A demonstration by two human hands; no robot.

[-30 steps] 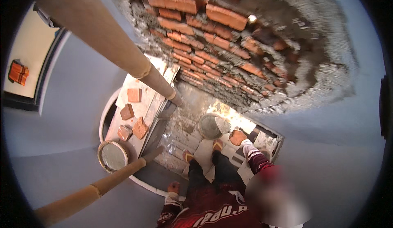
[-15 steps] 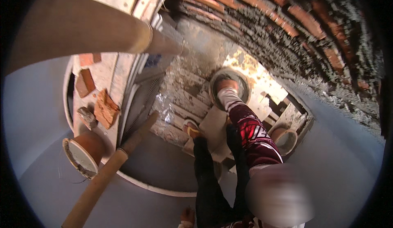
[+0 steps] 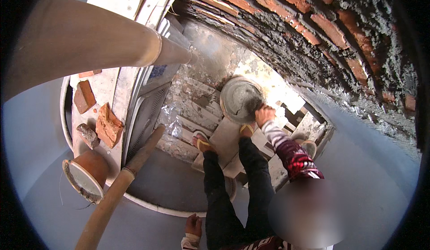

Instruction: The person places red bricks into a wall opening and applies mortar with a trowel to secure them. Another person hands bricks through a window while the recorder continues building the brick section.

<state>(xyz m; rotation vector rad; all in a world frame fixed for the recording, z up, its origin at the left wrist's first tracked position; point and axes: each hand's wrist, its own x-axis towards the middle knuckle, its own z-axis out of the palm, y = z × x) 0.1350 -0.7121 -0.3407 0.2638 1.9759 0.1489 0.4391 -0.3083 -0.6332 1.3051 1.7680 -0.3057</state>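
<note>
My right hand (image 3: 265,114) is closed at the right rim of a round basin (image 3: 222,98) on the plank platform. Its fingers are curled, and what they grip, if anything, is hidden. Wet grey mortar (image 3: 243,93) lies in the basin, with a darker hollow on the side near the hand. A red and white patterned sleeve covers my right arm. Low in the head view, my left hand (image 3: 193,225) hangs beside my left leg, its fingers loosely bent and nothing visible in it. My sandalled feet stand on the planks just nearer than the basin.
A rough brick wall (image 3: 322,30) with mortar rises at right. Bamboo poles (image 3: 139,156) cross on the left. Broken bricks (image 3: 109,125) lie on a board beside a tilted mortar bucket (image 3: 87,173). Another bucket (image 3: 309,147) stands right, near gaps in the planks (image 3: 233,138).
My right hand has come out of the mortar in the basin and moved right and nearer, to the rim. My left hand shows a little more, further up and left.
</note>
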